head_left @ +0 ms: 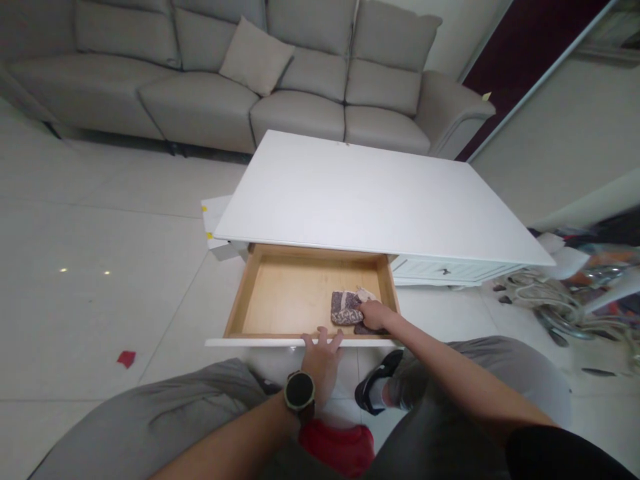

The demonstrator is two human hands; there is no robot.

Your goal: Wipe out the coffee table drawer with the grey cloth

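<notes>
A wooden drawer (290,293) stands pulled out from the white coffee table (380,200). My left hand (321,357), with a watch on its wrist, rests its spread fingers on the top edge of the drawer front (240,343). Inside the drawer, at the right, lies a folded brown-and-cream patterned cloth (346,308). My right hand (374,315) reaches in and is closed on the cloth's right part; its fingertips are partly hidden. Some darker fabric shows beneath that hand.
A grey sofa (300,110) with a cushion (256,57) runs behind the table. A shut drawer (450,269) is at the table's right. A white box (216,212) stands at its left. Cords and clutter (545,300) lie far right, a red scrap (127,359) on the left floor.
</notes>
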